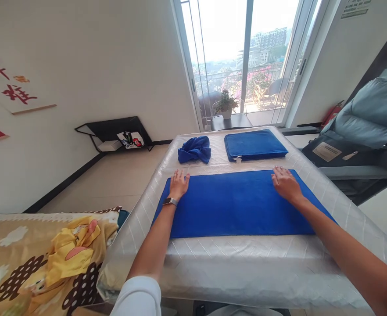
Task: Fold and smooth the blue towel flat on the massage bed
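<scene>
A blue towel (233, 206) lies spread flat across the mattress in front of me, its long side running left to right. My left hand (179, 183), with a watch on the wrist, rests palm down at its far left corner, fingers stretched out. Near the far right corner, my right hand (285, 183) lies flat on the cloth with its fingers extended. Beyond the towel sit a crumpled blue cloth (194, 149) on the left and a folded stack of blue towels (256, 144) on the right, a white tag at its near edge.
The mattress (233, 267) has a plastic-looking cover. To the left is a bed with a patterned cover (12, 232) and a yellow cloth (70, 254). A potted plant (226, 105) stands on a chair by the glass door. A grey recliner (367, 114) is at the right.
</scene>
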Demonstrator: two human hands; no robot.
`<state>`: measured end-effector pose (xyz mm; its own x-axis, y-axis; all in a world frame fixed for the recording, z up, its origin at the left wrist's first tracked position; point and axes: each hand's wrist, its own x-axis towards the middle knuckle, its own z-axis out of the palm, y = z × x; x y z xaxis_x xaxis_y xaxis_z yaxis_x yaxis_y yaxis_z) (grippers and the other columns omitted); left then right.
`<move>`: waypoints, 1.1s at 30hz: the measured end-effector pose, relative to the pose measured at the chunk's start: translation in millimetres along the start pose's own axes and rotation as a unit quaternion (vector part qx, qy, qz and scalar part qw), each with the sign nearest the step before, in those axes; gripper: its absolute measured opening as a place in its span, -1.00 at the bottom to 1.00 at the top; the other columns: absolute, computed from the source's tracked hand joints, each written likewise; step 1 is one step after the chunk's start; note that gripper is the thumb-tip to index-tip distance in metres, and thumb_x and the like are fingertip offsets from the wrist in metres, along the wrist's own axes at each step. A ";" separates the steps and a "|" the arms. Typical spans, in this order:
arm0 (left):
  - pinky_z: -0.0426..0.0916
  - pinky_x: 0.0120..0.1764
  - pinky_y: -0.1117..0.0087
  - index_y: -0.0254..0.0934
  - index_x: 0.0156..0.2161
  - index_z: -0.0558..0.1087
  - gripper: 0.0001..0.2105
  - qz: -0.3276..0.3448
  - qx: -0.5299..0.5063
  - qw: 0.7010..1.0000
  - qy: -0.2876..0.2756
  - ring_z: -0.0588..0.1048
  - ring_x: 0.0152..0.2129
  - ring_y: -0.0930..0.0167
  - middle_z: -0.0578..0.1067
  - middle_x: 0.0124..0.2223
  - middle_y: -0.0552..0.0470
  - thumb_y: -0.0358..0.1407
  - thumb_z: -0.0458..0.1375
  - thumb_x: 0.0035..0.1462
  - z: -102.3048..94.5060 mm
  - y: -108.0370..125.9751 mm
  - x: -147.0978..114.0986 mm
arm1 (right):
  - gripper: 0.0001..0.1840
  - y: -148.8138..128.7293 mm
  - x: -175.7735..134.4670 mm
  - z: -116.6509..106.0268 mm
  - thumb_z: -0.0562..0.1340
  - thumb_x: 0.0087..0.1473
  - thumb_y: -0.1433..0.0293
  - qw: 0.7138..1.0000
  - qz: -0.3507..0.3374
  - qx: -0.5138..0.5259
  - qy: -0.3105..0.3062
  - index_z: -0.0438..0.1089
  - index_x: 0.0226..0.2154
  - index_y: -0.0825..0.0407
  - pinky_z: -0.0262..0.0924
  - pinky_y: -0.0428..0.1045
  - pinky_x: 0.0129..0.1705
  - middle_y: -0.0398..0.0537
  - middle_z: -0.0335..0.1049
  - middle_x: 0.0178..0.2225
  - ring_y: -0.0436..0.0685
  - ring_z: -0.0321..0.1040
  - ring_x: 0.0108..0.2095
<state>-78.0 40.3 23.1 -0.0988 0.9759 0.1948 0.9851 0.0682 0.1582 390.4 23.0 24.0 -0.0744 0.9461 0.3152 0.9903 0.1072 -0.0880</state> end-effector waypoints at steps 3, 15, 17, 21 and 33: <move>-0.03 0.35 0.11 -0.30 0.33 0.24 -0.40 0.157 -0.011 0.987 -0.020 0.07 0.36 0.24 0.17 0.40 -0.15 0.01 -0.30 0.43 3.9 79.7 -8.2 | -0.34 -78.6 5.5 5.3 -0.20 0.36 0.21 0.991 -0.113 0.045 -0.059 0.11 0.36 0.17 -0.15 0.16 0.39 0.10 0.07 0.37 0.20 -0.07 0.39; -0.02 0.36 0.13 -0.32 0.41 0.08 -0.43 0.214 -0.031 0.975 -0.051 0.06 0.37 0.29 0.16 0.40 -0.14 -0.10 -0.34 0.45 45.0 155.9 -29.0 | -0.32 -161.1 8.2 45.9 -0.13 0.32 0.30 0.975 -0.174 0.048 -0.132 -0.04 0.41 0.20 -0.24 0.14 0.41 0.08 -0.12 0.43 0.20 -0.20 0.42; -0.05 0.36 0.14 -0.32 0.41 0.08 -0.41 0.209 -0.037 0.975 -0.062 0.04 0.37 0.31 0.14 0.41 -0.13 -0.07 -0.35 0.44 45.3 156.9 -27.2 | -0.32 -154.6 11.7 43.3 -0.18 0.34 0.27 0.977 -0.146 0.050 -0.146 -0.03 0.40 0.20 -0.25 0.14 0.41 0.07 -0.13 0.43 0.18 -0.21 0.42; -0.11 0.37 0.12 -0.29 0.42 0.05 -0.34 0.192 -0.042 0.976 -0.092 -0.02 0.39 0.30 0.06 0.44 -0.10 0.06 -0.36 0.41 42.8 142.9 -19.8 | -0.27 -105.6 16.6 35.3 -0.25 0.36 0.15 0.982 -0.083 0.039 -0.165 -0.06 0.41 0.20 -0.30 0.14 0.42 0.05 -0.18 0.44 0.16 -0.25 0.43; -0.15 0.36 0.07 -0.38 0.41 0.06 -0.29 -0.041 0.033 0.997 -0.054 -0.02 0.39 0.22 0.03 0.44 -0.20 0.09 -0.34 0.39 25.0 -41.0 -6.3 | -0.18 83.8 8.6 24.3 -0.26 0.35 0.09 0.983 0.113 0.016 -0.146 -0.12 0.40 0.35 -0.29 0.19 0.40 0.20 -0.22 0.44 0.28 -0.26 0.43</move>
<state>-114.2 36.5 -8.9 -0.1681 0.9826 0.0785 0.9816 0.1595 0.1051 469.9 47.5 -3.7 0.1117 0.9937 -0.0004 0.9815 -0.1104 -0.1567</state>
